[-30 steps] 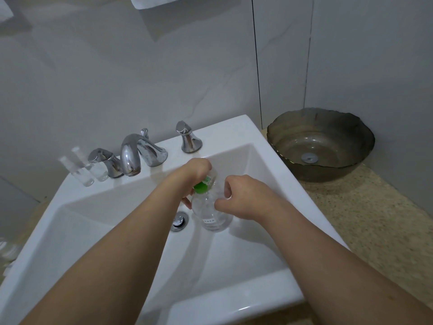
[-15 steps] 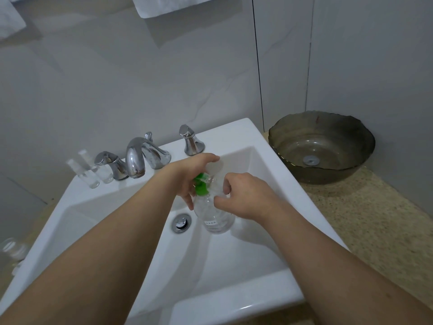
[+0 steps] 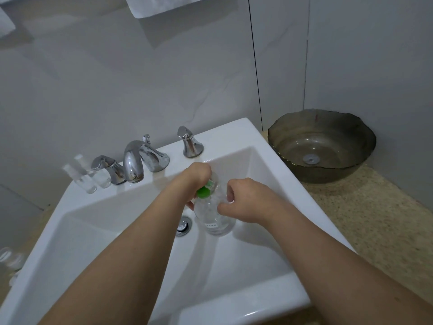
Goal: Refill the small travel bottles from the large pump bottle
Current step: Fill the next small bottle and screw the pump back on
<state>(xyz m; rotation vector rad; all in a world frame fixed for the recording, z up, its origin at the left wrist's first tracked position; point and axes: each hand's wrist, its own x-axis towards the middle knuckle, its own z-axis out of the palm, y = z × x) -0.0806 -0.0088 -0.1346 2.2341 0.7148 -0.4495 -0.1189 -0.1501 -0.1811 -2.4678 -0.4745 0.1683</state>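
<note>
A clear large bottle [image 3: 214, 219] with a green pump top [image 3: 203, 191] stands in the white sink basin [image 3: 246, 266], beside the drain. My left hand [image 3: 195, 178] grips the green pump top from above. My right hand [image 3: 243, 199] holds the bottle's upper body from the right, fingers curled round it. Two small clear travel bottles [image 3: 86, 177] stand on the sink's back ledge, left of the faucet handle, apart from both hands.
A chrome faucet [image 3: 136, 163] with two handles sits on the back ledge. The drain plug [image 3: 184, 226] lies left of the bottle. A dark glass bowl [image 3: 321, 146] rests on the speckled counter at right. More clear bottles [image 3: 9, 258] show blurred at the far left edge.
Both hands stay on the bottle. My left hand has turned slightly on the green pump top; the view has shifted a little.
</note>
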